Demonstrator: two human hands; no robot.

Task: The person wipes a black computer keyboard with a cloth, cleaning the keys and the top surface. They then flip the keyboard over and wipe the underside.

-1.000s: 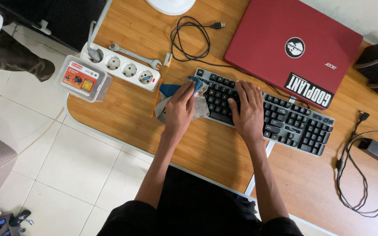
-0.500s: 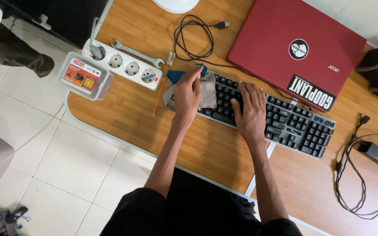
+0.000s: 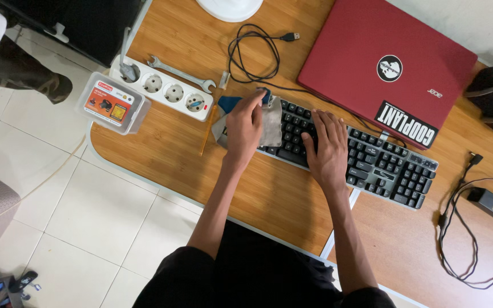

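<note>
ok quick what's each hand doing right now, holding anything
Left hand: fingers pressed on a grey cloth at the left end of the keyboard.
Right hand: open, flat on the keyboard keys, holding nothing.

I count one keyboard (image 3: 360, 151) at centre, one red laptop (image 3: 389, 63) at one o'clock, and one cloth (image 3: 270, 122) just left of centre. At eleven o'clock I see one power strip (image 3: 164, 88) with four sockets, one wrench (image 3: 179, 73) and one plastic box (image 3: 110, 102). Two cables: one (image 3: 252, 48) at twelve, one (image 3: 463, 228) at four. Two hands, left (image 3: 243, 128) and right (image 3: 326, 148).
</note>
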